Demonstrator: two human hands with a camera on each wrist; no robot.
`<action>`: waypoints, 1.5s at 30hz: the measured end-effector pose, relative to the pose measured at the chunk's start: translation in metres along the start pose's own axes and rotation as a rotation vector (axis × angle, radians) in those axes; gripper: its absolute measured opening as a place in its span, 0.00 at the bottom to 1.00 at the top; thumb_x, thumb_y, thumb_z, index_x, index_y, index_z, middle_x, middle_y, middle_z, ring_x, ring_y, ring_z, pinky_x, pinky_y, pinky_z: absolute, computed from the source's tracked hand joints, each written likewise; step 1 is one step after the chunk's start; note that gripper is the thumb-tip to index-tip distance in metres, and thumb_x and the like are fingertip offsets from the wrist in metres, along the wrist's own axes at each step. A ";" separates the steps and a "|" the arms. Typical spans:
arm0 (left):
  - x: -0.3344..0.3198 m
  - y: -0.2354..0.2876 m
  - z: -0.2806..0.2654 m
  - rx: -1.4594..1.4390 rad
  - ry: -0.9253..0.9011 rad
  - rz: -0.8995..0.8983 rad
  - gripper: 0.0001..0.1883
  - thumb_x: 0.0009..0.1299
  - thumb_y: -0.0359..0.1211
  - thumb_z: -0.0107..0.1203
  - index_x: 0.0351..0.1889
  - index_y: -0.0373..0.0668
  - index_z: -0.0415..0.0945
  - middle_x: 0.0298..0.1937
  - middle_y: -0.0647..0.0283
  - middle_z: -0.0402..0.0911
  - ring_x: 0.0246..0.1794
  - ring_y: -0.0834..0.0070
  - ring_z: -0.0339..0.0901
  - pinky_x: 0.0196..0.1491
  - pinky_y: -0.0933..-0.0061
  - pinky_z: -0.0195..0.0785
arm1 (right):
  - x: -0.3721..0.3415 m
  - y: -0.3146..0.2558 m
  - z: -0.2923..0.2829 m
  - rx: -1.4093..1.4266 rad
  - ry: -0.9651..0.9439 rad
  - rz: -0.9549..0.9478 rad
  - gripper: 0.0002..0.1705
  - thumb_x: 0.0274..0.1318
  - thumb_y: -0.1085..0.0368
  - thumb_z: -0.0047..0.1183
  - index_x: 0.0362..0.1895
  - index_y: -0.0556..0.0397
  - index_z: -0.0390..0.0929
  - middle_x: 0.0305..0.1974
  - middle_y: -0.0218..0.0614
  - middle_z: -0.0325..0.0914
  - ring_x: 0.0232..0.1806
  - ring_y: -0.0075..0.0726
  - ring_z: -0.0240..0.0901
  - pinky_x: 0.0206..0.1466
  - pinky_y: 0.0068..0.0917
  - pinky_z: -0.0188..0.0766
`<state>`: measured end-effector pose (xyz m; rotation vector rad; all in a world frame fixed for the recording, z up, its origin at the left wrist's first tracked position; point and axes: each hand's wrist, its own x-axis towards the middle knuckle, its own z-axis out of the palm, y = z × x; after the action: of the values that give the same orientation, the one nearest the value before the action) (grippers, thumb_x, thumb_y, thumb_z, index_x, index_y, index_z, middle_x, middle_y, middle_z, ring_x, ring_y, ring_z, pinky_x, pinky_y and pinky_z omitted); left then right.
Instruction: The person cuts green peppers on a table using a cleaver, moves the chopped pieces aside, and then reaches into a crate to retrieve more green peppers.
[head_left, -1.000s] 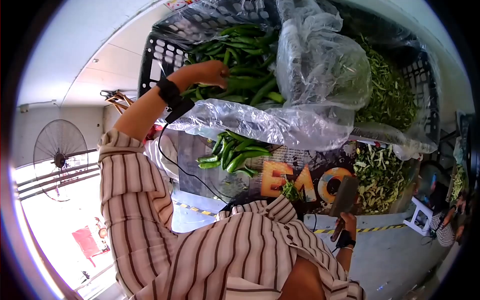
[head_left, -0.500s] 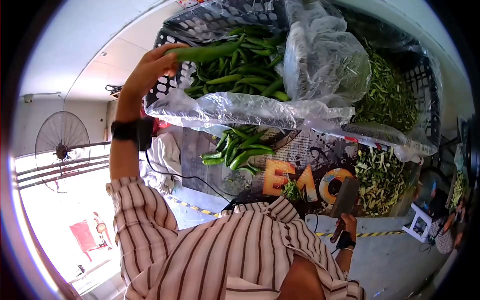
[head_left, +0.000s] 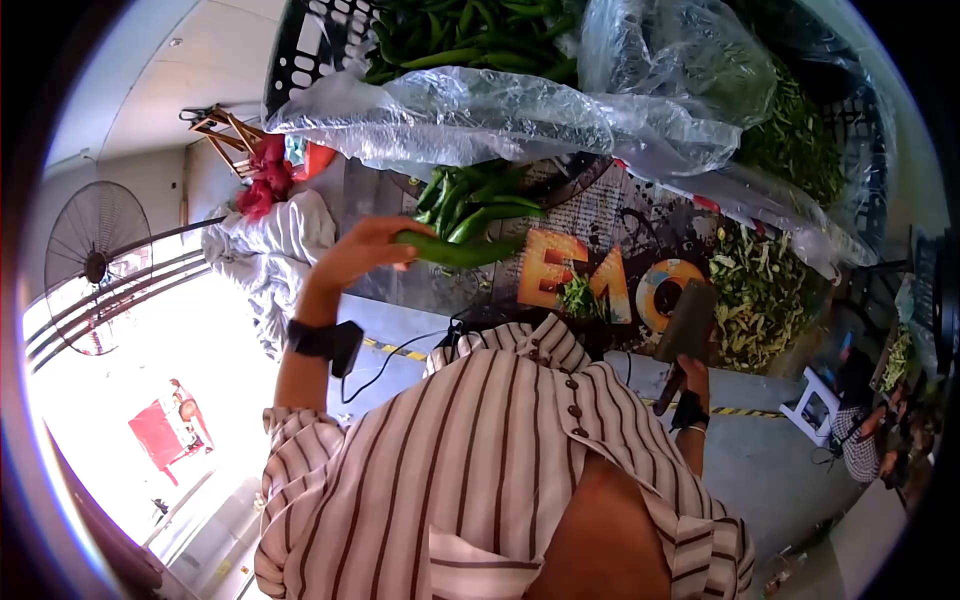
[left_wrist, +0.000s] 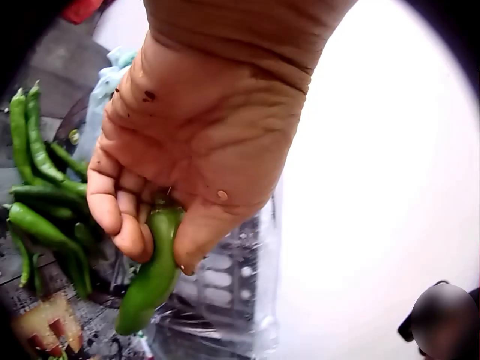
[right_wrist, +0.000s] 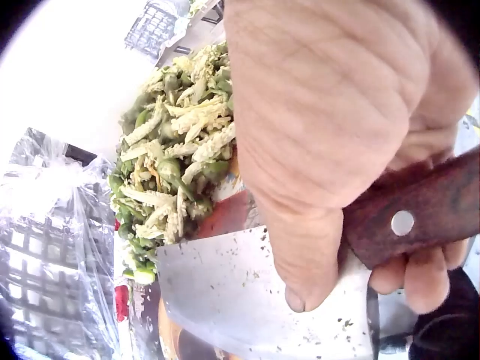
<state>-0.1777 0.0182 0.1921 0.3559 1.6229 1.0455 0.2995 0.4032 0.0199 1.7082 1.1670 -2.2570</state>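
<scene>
My left hand (head_left: pixel 365 250) pinches one long green pepper (head_left: pixel 460 252) by its stem end, between thumb and fingers. The pepper (left_wrist: pixel 150 292) points away from the palm in the left wrist view. In the head view it overlaps the near side of a small pile of whole green peppers (head_left: pixel 480 205) on the printed board. On the right, my right hand (head_left: pixel 692 375) grips a cleaver (head_left: pixel 688 320) by its riveted wooden handle (right_wrist: pixel 431 214). The thumb lies along the flat of the blade (right_wrist: pixel 225 292), which has green specks on it.
A plastic-lined black crate (head_left: pixel 300 60) of whole peppers stands behind the board (head_left: pixel 390 275). Another lined crate at the right holds cut green pieces (head_left: pixel 795 140). Pale pepper scraps (head_left: pixel 760 300) are heaped at the board's right end; green bits (head_left: pixel 580 297) lie near the front edge.
My left hand reached into the pepper crate, lifted out one pepper, and came back down over the board with it. The view tilted downward. My right hand kept holding the cleaver.
</scene>
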 end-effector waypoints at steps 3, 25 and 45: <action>0.043 -0.028 0.008 -0.032 0.044 0.057 0.20 0.66 0.35 0.58 0.56 0.39 0.74 0.33 0.69 0.78 0.32 0.83 0.72 0.36 0.81 0.66 | -0.007 -0.004 0.009 0.031 0.037 -0.029 0.14 0.50 0.59 0.64 0.30 0.54 0.75 0.21 0.38 0.76 0.20 0.36 0.74 0.22 0.32 0.70; 0.068 0.182 -0.095 0.422 0.090 0.421 0.18 0.71 0.39 0.54 0.52 0.36 0.76 0.49 0.55 0.80 0.45 0.73 0.79 0.48 0.73 0.75 | -0.016 -0.009 0.020 0.014 0.222 0.084 0.10 0.50 0.64 0.59 0.27 0.57 0.74 0.21 0.38 0.74 0.20 0.38 0.74 0.24 0.34 0.71; 0.249 0.160 -0.033 1.054 -0.550 -0.028 0.21 0.71 0.38 0.49 0.62 0.50 0.71 0.55 0.58 0.78 0.52 0.65 0.76 0.53 0.65 0.67 | -0.016 -0.010 0.015 0.024 0.177 0.138 0.13 0.48 0.62 0.62 0.30 0.57 0.74 0.22 0.40 0.74 0.23 0.40 0.75 0.29 0.35 0.71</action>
<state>-0.3366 0.2674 0.1587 1.1886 1.5197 -0.0493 0.2889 0.3951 0.0398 1.9666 1.0190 -2.0843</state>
